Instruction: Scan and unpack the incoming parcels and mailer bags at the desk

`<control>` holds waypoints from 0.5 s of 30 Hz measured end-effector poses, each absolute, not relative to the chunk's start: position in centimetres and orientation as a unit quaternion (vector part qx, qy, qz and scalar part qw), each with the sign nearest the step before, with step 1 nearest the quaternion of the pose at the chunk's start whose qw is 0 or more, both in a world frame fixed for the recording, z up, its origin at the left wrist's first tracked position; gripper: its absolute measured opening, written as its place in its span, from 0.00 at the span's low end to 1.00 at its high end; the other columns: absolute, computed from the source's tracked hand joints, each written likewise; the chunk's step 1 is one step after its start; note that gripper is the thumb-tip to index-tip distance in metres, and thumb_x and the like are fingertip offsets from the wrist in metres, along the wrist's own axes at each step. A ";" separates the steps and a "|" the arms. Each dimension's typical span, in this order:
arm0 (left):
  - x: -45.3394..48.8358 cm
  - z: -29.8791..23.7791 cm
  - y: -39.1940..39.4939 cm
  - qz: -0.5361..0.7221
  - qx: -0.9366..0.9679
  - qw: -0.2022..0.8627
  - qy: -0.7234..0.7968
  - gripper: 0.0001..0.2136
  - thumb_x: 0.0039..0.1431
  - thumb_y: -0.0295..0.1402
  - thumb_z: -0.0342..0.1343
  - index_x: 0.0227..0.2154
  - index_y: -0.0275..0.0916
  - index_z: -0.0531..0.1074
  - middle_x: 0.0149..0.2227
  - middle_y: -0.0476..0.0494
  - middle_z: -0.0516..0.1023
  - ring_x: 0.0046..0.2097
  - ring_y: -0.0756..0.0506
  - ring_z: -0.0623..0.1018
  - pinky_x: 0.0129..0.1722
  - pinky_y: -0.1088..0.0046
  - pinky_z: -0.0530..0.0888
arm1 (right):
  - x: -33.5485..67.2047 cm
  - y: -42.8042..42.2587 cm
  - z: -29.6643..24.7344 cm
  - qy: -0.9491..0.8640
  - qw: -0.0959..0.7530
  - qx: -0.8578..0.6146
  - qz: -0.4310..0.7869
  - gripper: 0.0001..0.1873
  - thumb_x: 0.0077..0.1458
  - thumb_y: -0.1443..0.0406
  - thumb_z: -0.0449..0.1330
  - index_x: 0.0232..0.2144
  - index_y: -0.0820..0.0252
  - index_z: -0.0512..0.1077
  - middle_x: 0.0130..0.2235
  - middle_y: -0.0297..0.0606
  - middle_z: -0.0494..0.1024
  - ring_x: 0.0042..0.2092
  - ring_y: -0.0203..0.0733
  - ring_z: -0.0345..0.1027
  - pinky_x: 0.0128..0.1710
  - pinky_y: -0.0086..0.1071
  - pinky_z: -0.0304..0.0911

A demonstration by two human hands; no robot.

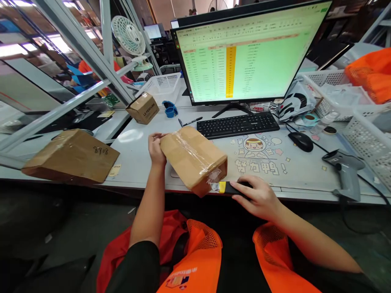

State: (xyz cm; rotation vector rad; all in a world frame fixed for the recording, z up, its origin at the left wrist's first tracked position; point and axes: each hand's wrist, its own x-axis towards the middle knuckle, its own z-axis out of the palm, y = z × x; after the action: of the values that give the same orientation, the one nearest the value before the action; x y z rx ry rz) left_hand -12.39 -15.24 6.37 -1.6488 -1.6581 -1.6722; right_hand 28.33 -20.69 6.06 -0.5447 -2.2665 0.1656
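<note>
A taped cardboard box [192, 158] sits tilted at the desk's front edge. My left hand [155, 148] grips its far left end, fingers wrapped round it. My right hand [256, 197] is closed on a black and yellow box cutter [227, 187], whose blade tip touches the tape at the box's near right corner.
A larger brown box [71, 156] marked with numbers lies at the left, a small printed carton [143, 108] behind it. Keyboard [238, 124], monitor [247, 53], mouse [301, 141] and barcode scanner [345, 169] stand on the desk. White baskets [366, 138] line the right side.
</note>
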 end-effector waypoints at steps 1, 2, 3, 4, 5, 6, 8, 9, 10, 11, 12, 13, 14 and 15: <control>-10.9 6.2 -16.2 -0.575 -0.575 0.147 -0.563 0.26 0.77 0.45 0.28 0.52 0.34 0.67 0.65 0.38 0.72 0.62 0.46 0.76 0.56 0.71 0.76 | 27.6 -20.6 6.2 -0.894 0.391 -0.212 0.055 0.16 0.67 0.62 0.62 0.54 0.62 0.79 0.44 0.48 0.79 0.42 0.47 0.74 0.42 0.41 0.74; -9.3 5.9 -17.6 -0.570 -0.594 0.163 -0.544 0.27 0.76 0.51 0.33 0.51 0.35 0.69 0.64 0.36 0.73 0.66 0.42 0.73 0.62 0.65 0.73 | 27.1 -20.6 6.3 -0.896 0.389 -0.210 0.047 0.16 0.67 0.61 0.62 0.53 0.62 0.79 0.44 0.48 0.79 0.42 0.47 0.74 0.42 0.40 0.73; -7.8 5.6 -19.2 -0.562 -0.619 0.180 -0.518 0.29 0.73 0.57 0.36 0.49 0.37 0.70 0.62 0.36 0.75 0.68 0.38 0.70 0.67 0.58 0.69 | 26.7 -20.6 6.4 -0.897 0.387 -0.208 0.041 0.16 0.67 0.61 0.63 0.53 0.62 0.79 0.43 0.48 0.79 0.42 0.47 0.74 0.41 0.40 0.73; -6.4 5.4 -20.9 -0.540 -0.670 0.193 -0.472 0.31 0.70 0.63 0.38 0.46 0.39 0.72 0.59 0.35 0.77 0.67 0.35 0.71 0.69 0.50 0.67 | 26.3 -20.6 6.4 -0.898 0.386 -0.208 0.036 0.16 0.67 0.61 0.63 0.53 0.62 0.79 0.43 0.48 0.79 0.42 0.47 0.73 0.41 0.40 0.72; -5.1 5.1 -22.4 -0.511 -0.714 0.201 -0.435 0.29 0.68 0.63 0.43 0.46 0.41 0.72 0.55 0.36 0.80 0.65 0.33 0.74 0.68 0.45 0.67 | 26.1 -20.6 6.5 -0.898 0.386 -0.209 0.031 0.16 0.67 0.61 0.63 0.53 0.62 0.79 0.44 0.49 0.78 0.42 0.47 0.73 0.42 0.40 0.72; -4.0 5.0 -23.6 -0.502 -0.723 0.212 -0.425 0.24 0.67 0.59 0.49 0.46 0.42 0.73 0.53 0.36 0.81 0.62 0.33 0.77 0.68 0.41 0.66 | 25.9 -20.6 6.5 -0.898 0.387 -0.210 0.025 0.16 0.66 0.61 0.64 0.54 0.62 0.79 0.44 0.49 0.78 0.42 0.47 0.73 0.42 0.39 0.72; -2.3 4.9 -25.0 -0.499 -0.722 0.234 -0.417 0.16 0.66 0.47 0.57 0.48 0.42 0.73 0.49 0.37 0.83 0.58 0.34 0.80 0.65 0.38 0.68 | 25.8 -20.4 6.5 -0.897 0.388 -0.210 0.011 0.17 0.66 0.61 0.64 0.54 0.60 0.80 0.44 0.49 0.78 0.42 0.47 0.73 0.42 0.39 0.72; -1.7 4.9 -25.2 -0.507 -0.713 0.244 -0.419 0.14 0.66 0.43 0.58 0.48 0.42 0.73 0.48 0.37 0.84 0.57 0.35 0.80 0.65 0.38 0.68 | 26.0 -20.2 6.4 -0.897 0.387 -0.213 0.004 0.17 0.66 0.61 0.64 0.54 0.59 0.80 0.45 0.49 0.78 0.42 0.47 0.73 0.42 0.40 0.71; -1.3 4.9 -25.3 -0.513 -0.709 0.251 -0.415 0.13 0.65 0.40 0.58 0.49 0.42 0.73 0.47 0.37 0.84 0.57 0.35 0.81 0.64 0.39 0.69 | 26.3 -19.8 6.2 -0.895 0.386 -0.221 -0.004 0.17 0.65 0.61 0.65 0.54 0.58 0.80 0.45 0.49 0.78 0.43 0.47 0.73 0.42 0.40 0.71; -1.0 4.9 -25.3 -0.515 -0.710 0.254 -0.408 0.13 0.65 0.39 0.58 0.49 0.41 0.73 0.47 0.36 0.84 0.57 0.35 0.81 0.64 0.40 0.69 | 26.9 -19.2 6.0 -0.890 0.388 -0.238 -0.013 0.17 0.65 0.61 0.65 0.54 0.57 0.80 0.46 0.48 0.78 0.43 0.48 0.73 0.43 0.41 0.72; -0.8 5.0 -25.3 -0.514 -0.711 0.255 -0.406 0.13 0.64 0.38 0.59 0.49 0.41 0.74 0.47 0.36 0.84 0.57 0.36 0.80 0.65 0.40 0.69 | 27.6 -18.5 5.6 -0.882 0.390 -0.264 -0.023 0.17 0.65 0.61 0.65 0.54 0.56 0.80 0.46 0.48 0.78 0.44 0.48 0.73 0.44 0.41 0.72; -0.8 5.1 -25.3 -0.512 -0.711 0.253 -0.411 0.13 0.63 0.38 0.60 0.49 0.41 0.74 0.48 0.36 0.84 0.58 0.36 0.80 0.65 0.41 0.68 | 28.6 -17.7 5.3 -0.869 0.395 -0.298 -0.033 0.17 0.65 0.61 0.65 0.54 0.56 0.80 0.46 0.48 0.78 0.44 0.49 0.74 0.44 0.42 0.72; -1.0 5.2 -25.2 -0.507 -0.713 0.246 -0.417 0.14 0.63 0.38 0.60 0.50 0.42 0.74 0.48 0.37 0.84 0.58 0.36 0.80 0.66 0.42 0.68 | 29.7 -17.0 4.9 -0.851 0.401 -0.336 -0.042 0.17 0.66 0.61 0.64 0.54 0.56 0.80 0.46 0.48 0.78 0.44 0.49 0.74 0.45 0.42 0.73; -1.5 5.4 -25.2 -0.500 -0.722 0.230 -0.420 0.14 0.65 0.41 0.59 0.50 0.43 0.74 0.49 0.37 0.84 0.58 0.36 0.80 0.66 0.42 0.67 | 30.8 -16.3 4.5 -0.832 0.408 -0.372 -0.048 0.17 0.66 0.60 0.63 0.54 0.57 0.80 0.45 0.48 0.79 0.44 0.49 0.75 0.45 0.42 0.73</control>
State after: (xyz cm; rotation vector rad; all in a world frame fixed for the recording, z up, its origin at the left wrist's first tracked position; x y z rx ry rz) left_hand -1.49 -25.16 5.36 -1.9865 -1.1550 -1.3750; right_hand 30.83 -16.29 4.53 -0.9387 -2.0985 -0.1198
